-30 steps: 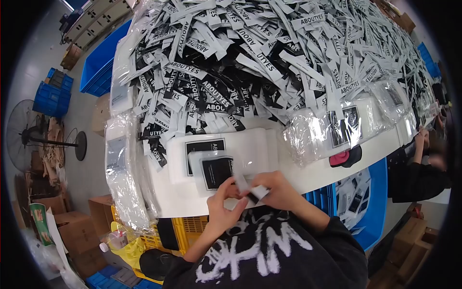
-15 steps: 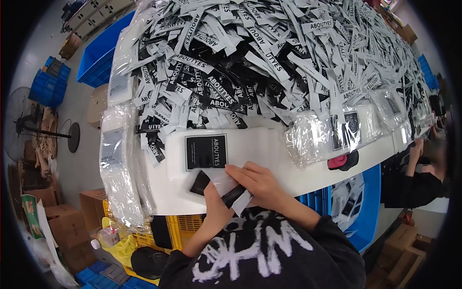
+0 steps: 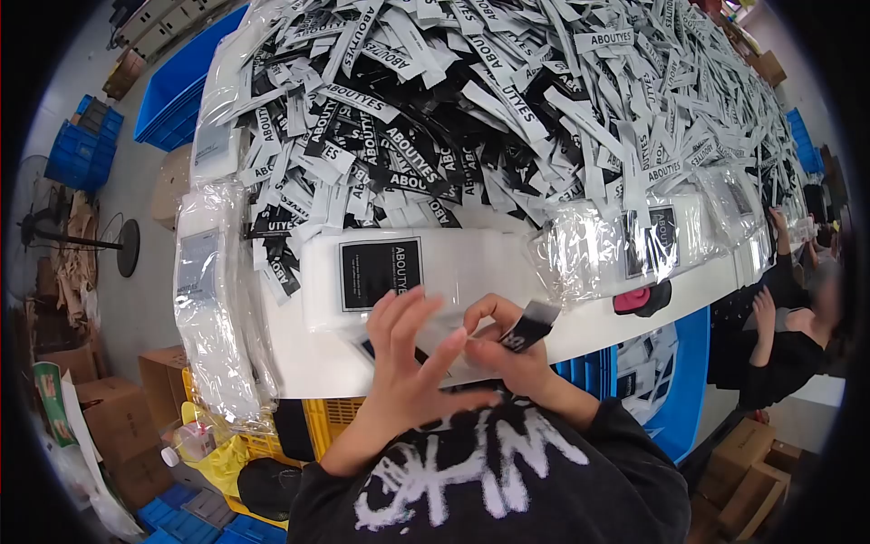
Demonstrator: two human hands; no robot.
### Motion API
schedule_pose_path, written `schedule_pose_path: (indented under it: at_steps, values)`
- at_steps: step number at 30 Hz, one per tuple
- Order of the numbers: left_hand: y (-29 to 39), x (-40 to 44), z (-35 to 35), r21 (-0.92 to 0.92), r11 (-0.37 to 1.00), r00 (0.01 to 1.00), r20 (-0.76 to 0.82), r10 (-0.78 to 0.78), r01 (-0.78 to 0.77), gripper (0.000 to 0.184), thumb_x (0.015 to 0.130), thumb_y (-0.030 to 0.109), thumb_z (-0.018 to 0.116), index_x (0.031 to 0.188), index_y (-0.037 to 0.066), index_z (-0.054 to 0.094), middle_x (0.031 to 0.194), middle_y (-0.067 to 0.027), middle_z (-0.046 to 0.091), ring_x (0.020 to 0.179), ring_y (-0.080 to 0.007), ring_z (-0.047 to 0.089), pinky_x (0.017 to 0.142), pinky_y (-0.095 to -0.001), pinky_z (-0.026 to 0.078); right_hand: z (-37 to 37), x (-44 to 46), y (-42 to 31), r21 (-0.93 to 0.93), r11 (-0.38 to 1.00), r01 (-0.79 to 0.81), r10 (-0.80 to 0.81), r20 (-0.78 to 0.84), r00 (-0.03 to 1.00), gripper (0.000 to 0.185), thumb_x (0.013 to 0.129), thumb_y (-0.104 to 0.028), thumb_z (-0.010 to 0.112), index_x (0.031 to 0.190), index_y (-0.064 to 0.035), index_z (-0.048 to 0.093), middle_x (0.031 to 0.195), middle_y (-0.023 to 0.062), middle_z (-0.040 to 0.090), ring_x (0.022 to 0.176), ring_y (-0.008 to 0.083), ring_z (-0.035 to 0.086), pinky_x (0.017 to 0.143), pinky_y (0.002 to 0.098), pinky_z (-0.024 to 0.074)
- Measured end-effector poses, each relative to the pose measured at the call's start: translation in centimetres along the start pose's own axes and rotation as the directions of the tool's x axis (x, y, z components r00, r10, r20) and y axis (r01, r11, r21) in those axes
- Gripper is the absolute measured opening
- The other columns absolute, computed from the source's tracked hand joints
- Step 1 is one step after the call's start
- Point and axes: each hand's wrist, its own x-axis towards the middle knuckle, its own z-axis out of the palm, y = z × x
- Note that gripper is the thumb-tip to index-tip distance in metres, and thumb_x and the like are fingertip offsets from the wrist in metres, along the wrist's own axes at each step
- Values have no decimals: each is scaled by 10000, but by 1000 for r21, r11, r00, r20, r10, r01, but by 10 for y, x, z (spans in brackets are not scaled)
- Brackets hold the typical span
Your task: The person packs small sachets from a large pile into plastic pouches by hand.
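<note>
Packet (image 3: 536, 326) in right hand (image 3: 507, 352) near table edge (image 3: 584, 338); bare tabletop (image 3: 582, 319) beside.

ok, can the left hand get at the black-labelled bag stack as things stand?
Probably yes: the left hand is spread open, fingertips overlapping the bag stack in view, and the stack's upper face looks mostly uncovered. The right hand, gripping a black-and-white packet, sits further right.

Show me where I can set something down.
Front left: bare table between the left wrapped bags and the middle bag stack. Front right: a narrow strip between the right wrapped bags and the table's edge. The packet heap crowds the far side; left hand and right hand fill the front middle.
</note>
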Motion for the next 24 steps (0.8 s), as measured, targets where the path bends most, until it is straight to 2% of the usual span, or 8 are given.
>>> schedule_pose_path:
  at_steps: [3,5,9,12,15,16,19,24]
  values:
    - [-3,-7,16,-31,979,979,53,-198,200,992,521,132,844,1338,160,281,1260,-194,390,1135,-367,415,881,-480,394,-15,5,13,-41,961,273,-276,-124,953,164,836,-49,567,987,-34,507,833,14,522,736,46,469,639,213,366]
    - [-4,-15,19,-71,961,960,111,-258,267,1004,520,111,840,1341,166,263,1259,-204,381,1133,-386,409,894,-472,393,-30,16,5,181,880,440,-452,27,892,155,884,-191,511,923,-43,491,928,92,529,876,132,469,810,284,378]
    - [0,-16,35,-323,922,973,-10,-229,214,880,532,128,822,1289,156,375,1256,-196,420,1109,-363,430,883,-460,364,-12,16,1,31,947,319,-319,6,948,191,931,-228,472,917,-38,484,1130,145,521,1008,168,493,894,318,382]
    - [-5,-11,38,-419,908,980,-164,-113,34,898,527,112,841,1292,155,371,1281,-213,406,1100,-368,441,890,-460,380,-2,11,-3,-166,967,195,-186,66,980,114,916,-64,511,1005,-3,549,1194,132,548,1085,169,522,924,301,404]
    - [-1,-6,7,-258,937,972,63,-226,234,1060,530,130,864,1371,161,220,1403,-216,237,1114,-323,456,876,-413,430,-9,6,4,-193,969,153,-163,-41,986,183,887,-41,564,1060,13,587,1131,108,598,1035,145,556,882,281,433]
    - [3,-3,4,-335,835,885,-8,-466,436,735,670,139,800,1287,83,406,1280,-186,452,961,-229,551,784,-325,457,-8,4,6,-204,966,157,-179,-92,980,204,878,-37,580,1074,16,596,1109,100,612,1018,140,566,871,276,441]
    - [-24,-17,-15,-211,725,733,407,-545,655,245,806,115,682,1021,40,593,827,-151,612,694,-248,601,624,-321,468,-4,0,4,-253,966,60,-100,-150,984,294,841,-3,618,1128,25,561,1075,107,627,1002,153,583,865,284,460]
    - [-9,-11,-20,-211,733,757,295,-583,647,91,882,78,573,924,11,617,594,-143,536,495,-263,543,500,-301,415,-14,0,5,-400,834,380,-514,-314,798,399,824,10,628,1202,28,504,901,133,660,839,195,653,772,289,507]
